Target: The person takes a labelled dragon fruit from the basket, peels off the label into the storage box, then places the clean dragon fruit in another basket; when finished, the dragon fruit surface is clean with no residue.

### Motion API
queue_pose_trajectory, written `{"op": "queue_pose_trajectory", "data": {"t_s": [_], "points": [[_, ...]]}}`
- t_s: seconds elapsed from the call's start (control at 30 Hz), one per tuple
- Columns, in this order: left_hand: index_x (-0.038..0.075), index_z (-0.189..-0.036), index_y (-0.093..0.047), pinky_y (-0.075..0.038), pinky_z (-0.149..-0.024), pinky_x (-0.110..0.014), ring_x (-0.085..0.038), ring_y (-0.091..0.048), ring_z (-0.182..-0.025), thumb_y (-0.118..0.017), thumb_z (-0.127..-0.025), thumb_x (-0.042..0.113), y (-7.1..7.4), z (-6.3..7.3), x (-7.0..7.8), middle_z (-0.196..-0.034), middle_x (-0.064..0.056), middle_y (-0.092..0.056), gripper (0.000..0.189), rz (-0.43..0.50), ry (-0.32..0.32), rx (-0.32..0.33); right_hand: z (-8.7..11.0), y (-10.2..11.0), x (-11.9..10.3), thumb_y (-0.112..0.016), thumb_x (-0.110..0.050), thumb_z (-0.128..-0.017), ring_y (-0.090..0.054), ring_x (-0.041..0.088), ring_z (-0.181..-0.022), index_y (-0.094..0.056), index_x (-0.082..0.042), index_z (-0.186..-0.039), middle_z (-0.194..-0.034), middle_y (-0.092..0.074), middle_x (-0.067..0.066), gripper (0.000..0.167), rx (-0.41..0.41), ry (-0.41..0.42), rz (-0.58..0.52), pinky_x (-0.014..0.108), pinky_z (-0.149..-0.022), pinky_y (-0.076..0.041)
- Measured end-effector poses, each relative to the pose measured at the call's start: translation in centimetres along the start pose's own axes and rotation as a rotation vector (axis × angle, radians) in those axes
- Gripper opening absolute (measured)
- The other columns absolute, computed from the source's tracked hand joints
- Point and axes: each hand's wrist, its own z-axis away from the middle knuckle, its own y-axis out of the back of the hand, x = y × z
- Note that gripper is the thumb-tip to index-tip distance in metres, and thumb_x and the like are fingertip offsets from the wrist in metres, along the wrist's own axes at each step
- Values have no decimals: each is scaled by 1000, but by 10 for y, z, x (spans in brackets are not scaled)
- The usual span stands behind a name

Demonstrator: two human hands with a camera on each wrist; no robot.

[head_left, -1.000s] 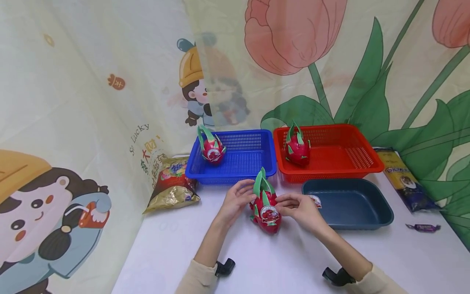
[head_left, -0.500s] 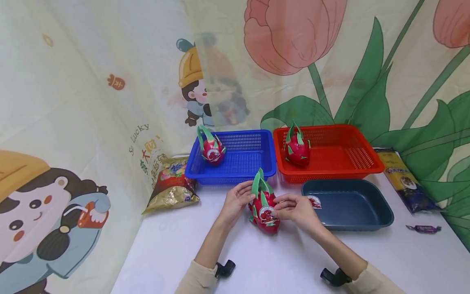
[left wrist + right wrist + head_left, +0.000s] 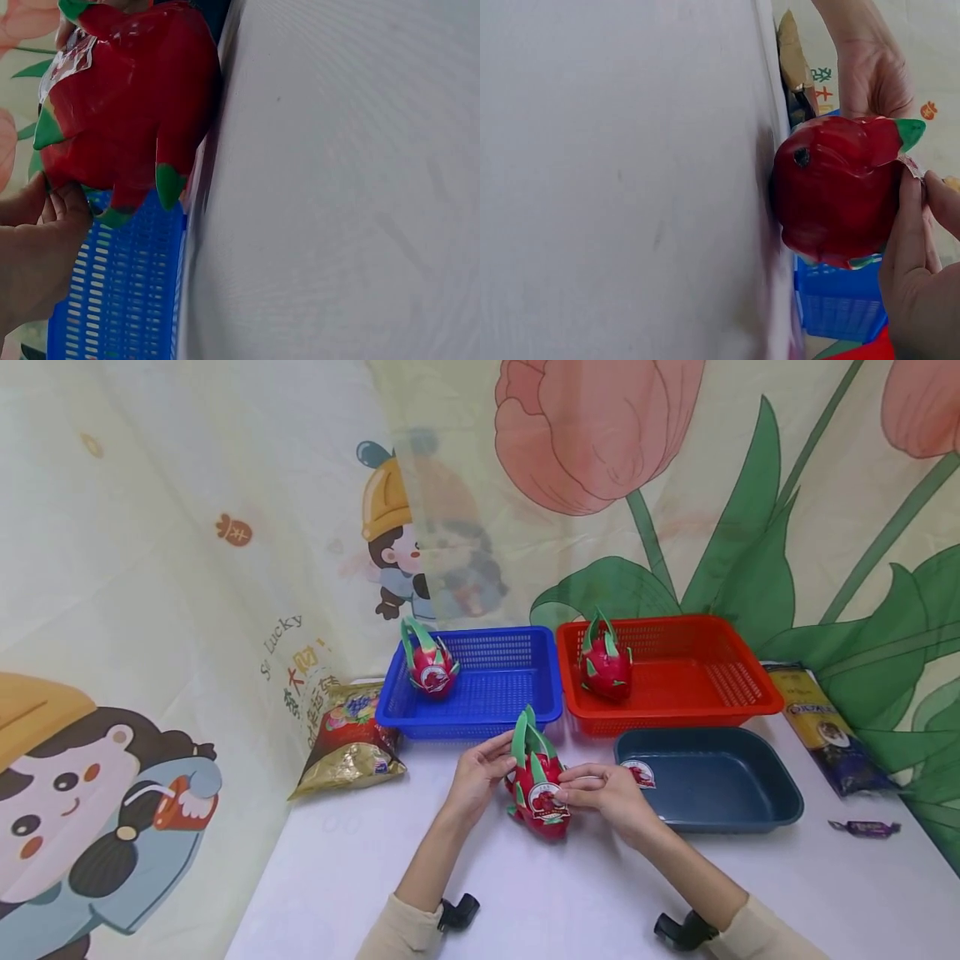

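Observation:
A glossy red dragon fruit [image 3: 542,817] with green leaf tips lies on the white table between my hands. On its near side is a round white-and-red sticker [image 3: 549,800]. My left hand [image 3: 480,775] grips the fruit from the left, fingers at its green scales; in the left wrist view the fingertips pinch a scale. With thumb and fingers my right hand [image 3: 609,795] pinches the sticker's right edge, and in the right wrist view that edge [image 3: 913,166] stands out from the fruit's skin. Much of the sticker is hidden from both wrist views.
Behind are a blue basket [image 3: 510,725] and a red basket [image 3: 705,717], each with one dragon fruit. A dark blue tray [image 3: 720,785] at right bears a similar sticker [image 3: 639,774]. A gold-and-red bag [image 3: 358,743] stands left; a yellow-blue packet [image 3: 828,731] and purple candy [image 3: 866,829] lie right.
The dragon fruit and both hands have shifted slightly left in the head view. The right fingers have come further over the sticker's edge. Baskets and tray stay put.

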Motion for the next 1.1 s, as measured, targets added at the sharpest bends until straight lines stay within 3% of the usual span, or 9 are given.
{"op": "queue_pose_trajectory", "data": {"t_s": [0.27,0.57,0.8,0.93,1.1], "points": [[-12,-144,-53,-58,-97,-27,-13,-71,-104,-59,-95,-17,3,-3,-2,-125,-17,-72,49,40,2,19,-1,-1,-1,-86,-23,-88,-73,28,-110,-74,0,-123,-118,-76,14,44,-4,-48,-32,41,-93,-62],[-13,-142,-54,-59,-97,-29,-13,-73,-102,-59,-94,-18,1,0,1,-129,-21,-70,49,37,4,24,3,0,-3,-83,-25,-91,-70,24,-109,-72,0,-128,-126,-72,14,46,10,-82,-35,42,-95,-61],[-11,-142,-56,-60,-93,-28,-12,-73,-98,-59,-94,-18,2,1,0,-121,-13,-74,49,41,11,34,6,0,-8,-80,-24,-94,-71,21,-106,-70,1,-131,-123,-73,11,45,-24,-118,-96,39,-94,-61],[-12,-141,-57,-61,-89,-27,-13,-73,-96,-59,-94,-18,3,0,-1,-117,-10,-75,47,45,12,45,7,1,-16,-76,-22,-97,-71,21,-107,-68,2,-133,-121,-73,10,44,-42,-114,-145,38,-96,-60],[-12,-141,-56,-61,-90,-27,-13,-73,-95,-60,-94,-17,2,2,2,-117,-10,-75,48,25,10,33,8,3,-23,-78,-24,-95,-71,20,-107,-65,2,-137,-121,-74,9,51,8,-85,-106,43,-101,-58]]}}
